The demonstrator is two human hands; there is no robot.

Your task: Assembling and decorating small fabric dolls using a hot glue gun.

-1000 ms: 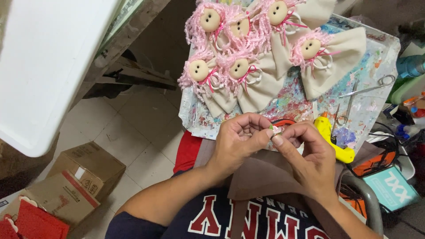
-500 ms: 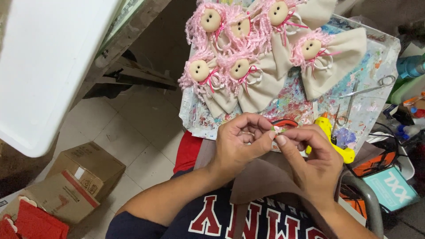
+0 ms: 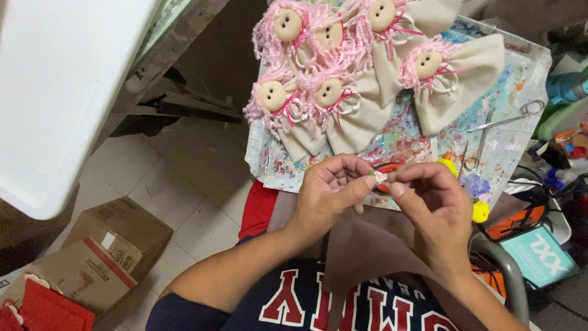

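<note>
My left hand (image 3: 331,193) and my right hand (image 3: 432,205) meet above my lap, fingertips pinching one tiny pale piece with a bit of pink (image 3: 380,177) between them. A beige cloth (image 3: 367,251) drapes over my lap beneath the hands. Just beyond, a paint-spattered board (image 3: 520,73) carries several small cloth dolls with pink yarn hair and button faces (image 3: 331,92). What exactly the tiny piece is stays too small to tell.
Scissors (image 3: 508,117) lie on the board's right side, a yellow object (image 3: 479,211) by my right hand. Cardboard boxes (image 3: 116,236) and red felt (image 3: 43,309) sit on the tiled floor at left. A white panel (image 3: 61,92) fills the upper left. Clutter crowds the right edge.
Both hands stay together at the same spot; the fingers have shifted slightly around the tiny piece, the right hand turning a little outward.
</note>
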